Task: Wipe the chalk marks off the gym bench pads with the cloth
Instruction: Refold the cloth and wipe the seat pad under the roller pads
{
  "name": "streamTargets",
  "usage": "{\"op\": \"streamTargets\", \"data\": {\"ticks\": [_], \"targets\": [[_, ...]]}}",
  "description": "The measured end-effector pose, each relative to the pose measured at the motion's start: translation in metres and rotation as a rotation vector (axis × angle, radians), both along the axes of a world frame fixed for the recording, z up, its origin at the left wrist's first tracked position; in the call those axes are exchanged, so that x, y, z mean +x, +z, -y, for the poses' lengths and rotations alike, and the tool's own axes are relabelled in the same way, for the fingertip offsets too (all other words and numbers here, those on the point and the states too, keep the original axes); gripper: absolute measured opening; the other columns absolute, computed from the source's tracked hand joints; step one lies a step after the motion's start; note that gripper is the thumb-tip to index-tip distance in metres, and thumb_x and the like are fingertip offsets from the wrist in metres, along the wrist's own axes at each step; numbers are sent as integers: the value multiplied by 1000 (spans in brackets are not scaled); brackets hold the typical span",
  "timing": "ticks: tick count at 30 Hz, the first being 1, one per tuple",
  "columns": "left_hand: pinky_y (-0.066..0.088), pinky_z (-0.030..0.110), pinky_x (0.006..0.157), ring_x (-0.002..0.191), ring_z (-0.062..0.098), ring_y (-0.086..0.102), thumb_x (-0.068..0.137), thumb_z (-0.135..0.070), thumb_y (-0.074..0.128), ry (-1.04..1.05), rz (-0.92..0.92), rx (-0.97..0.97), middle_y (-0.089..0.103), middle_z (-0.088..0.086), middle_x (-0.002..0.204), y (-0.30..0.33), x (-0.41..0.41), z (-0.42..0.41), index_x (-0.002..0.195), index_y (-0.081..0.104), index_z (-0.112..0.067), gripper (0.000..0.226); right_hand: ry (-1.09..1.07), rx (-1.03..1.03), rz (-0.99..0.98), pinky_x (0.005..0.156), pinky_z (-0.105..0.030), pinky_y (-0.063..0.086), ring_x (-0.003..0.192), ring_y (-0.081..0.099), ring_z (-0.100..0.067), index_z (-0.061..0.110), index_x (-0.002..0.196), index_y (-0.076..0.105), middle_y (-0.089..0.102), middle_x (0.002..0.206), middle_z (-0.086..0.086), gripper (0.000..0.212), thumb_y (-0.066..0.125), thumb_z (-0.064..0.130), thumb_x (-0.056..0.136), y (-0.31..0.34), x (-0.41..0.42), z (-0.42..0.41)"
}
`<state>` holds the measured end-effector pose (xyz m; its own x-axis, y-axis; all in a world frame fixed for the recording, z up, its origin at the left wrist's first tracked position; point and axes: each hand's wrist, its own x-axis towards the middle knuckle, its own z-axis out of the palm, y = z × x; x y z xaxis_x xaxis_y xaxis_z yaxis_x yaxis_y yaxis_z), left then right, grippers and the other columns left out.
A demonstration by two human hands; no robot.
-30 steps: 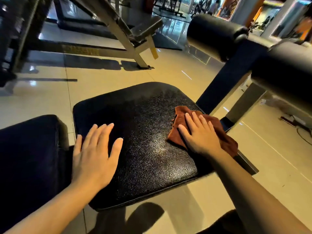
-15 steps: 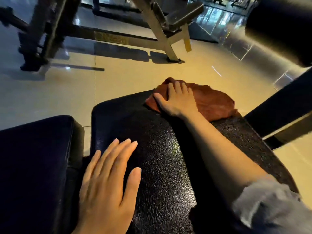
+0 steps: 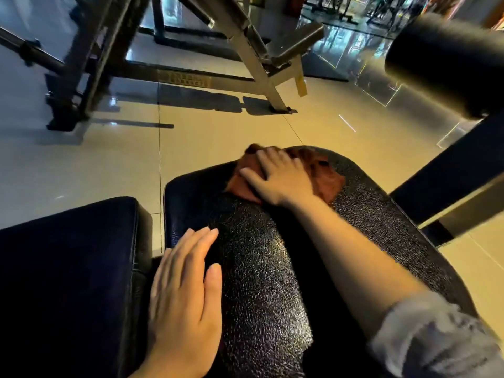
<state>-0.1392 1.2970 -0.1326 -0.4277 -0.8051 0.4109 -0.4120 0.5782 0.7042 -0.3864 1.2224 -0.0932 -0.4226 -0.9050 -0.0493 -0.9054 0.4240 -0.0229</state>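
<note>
A black textured bench seat pad fills the middle of the view. At its far edge lies a rust-brown cloth, bunched under my right hand, which presses flat on it with straight fingers. My left hand rests palm down with straight fingers on the pad's near left side. A second dark pad adjoins on the left, split from the first by a narrow gap. No chalk marks stand out on the shiny surface.
A black foam roller on a dark post rises at the right of the seat. Another bench's metal frame stands on the glossy tiled floor beyond. More gym machines sit far back.
My right hand has slid the cloth from the pad's right side up to its far edge, then slightly back right. My left hand stays flat on the pad. The camera leaned forward.
</note>
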Motion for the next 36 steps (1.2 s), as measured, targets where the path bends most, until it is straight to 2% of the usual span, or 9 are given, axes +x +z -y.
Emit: {"op": "streamTargets", "data": {"ticks": [4, 9, 15, 19, 23, 26, 30, 34, 36], "targets": [[6, 17, 115, 138, -14, 16, 97, -41, 27, -9, 35, 29, 26, -33, 140, -1, 0, -1, 140, 34, -38, 44, -300, 12, -10, 120, -46, 4, 150, 6, -23, 25, 156, 13, 6, 164, -2, 82, 18, 74, 91, 8, -73, -33], [12, 24, 116, 135, -2, 29, 96, -39, 27, 9, -9, 30, 34, -27, 138, -2, -3, -1, 138, 37, -39, 42, -422, -3, 9, 120, -51, -2, 150, 1, -29, 25, 156, 11, 3, 164, -6, 78, 17, 71, 93, 9, -58, -30], [22, 17, 111, 129, -15, 29, 91, -38, 32, 31, -341, 382, 36, -30, 136, 17, 4, 6, 121, 35, -54, 33, -89, 22, 58, 117, -54, -5, 149, -4, -33, 34, 155, 14, 2, 164, -8, 69, 18, 68, 95, -5, 73, 13], [31, 21, 105, 128, 0, 37, 100, -33, 35, 0, -375, 399, 38, -11, 140, 49, 27, 31, 129, 39, -42, 31, 116, 67, 62, 118, -53, -9, 149, -8, -31, 35, 155, 12, -1, 164, -7, 65, 23, 62, 97, -7, 144, -2], [37, 21, 91, 113, 8, 47, 102, -22, 41, 59, -184, 440, 50, -6, 126, 76, 71, 63, 122, 57, -28, 26, 244, 78, 39, 116, -53, -14, 149, -11, -29, 35, 154, 16, -5, 164, -6, 68, 40, 52, 93, -3, 185, -54], [37, 26, 85, 100, 8, 52, 100, -23, 45, 28, -13, 440, 57, -5, 115, 81, 95, 59, 115, 62, -26, 22, 260, 66, 23, 115, -50, -13, 150, -5, -29, 35, 153, 19, 1, 164, -5, 71, 28, 52, 86, -6, 204, -106], [34, 22, 85, 99, 5, 51, 101, -23, 45, -148, 216, 317, 56, -8, 115, 90, 112, 40, 118, 63, -24, 25, 205, -82, -85, 109, -49, 35, 133, 47, -30, 28, 139, 53, 50, 145, -5, 63, 35, 54, 85, -17, 222, -178], [42, 29, 90, 106, 8, 53, 103, -27, 36, -330, 449, 266, 59, -11, 117, 99, 118, 32, 119, 60, -33, 29, 111, -91, -34, 100, -37, 44, 129, 52, -24, 27, 141, 51, 50, 146, -1, 61, 14, 55, 102, -18, 208, -225], [46, 33, 93, 103, 7, 57, 104, -32, 32, -424, 581, 206, 62, -15, 114, 104, 116, 31, 121, 57, -39, 30, 16, -57, -41, 101, -41, 47, 133, 48, -25, 26, 145, 45, 43, 151, -1, 69, 5, 59, 100, -11, 189, -233]]}}
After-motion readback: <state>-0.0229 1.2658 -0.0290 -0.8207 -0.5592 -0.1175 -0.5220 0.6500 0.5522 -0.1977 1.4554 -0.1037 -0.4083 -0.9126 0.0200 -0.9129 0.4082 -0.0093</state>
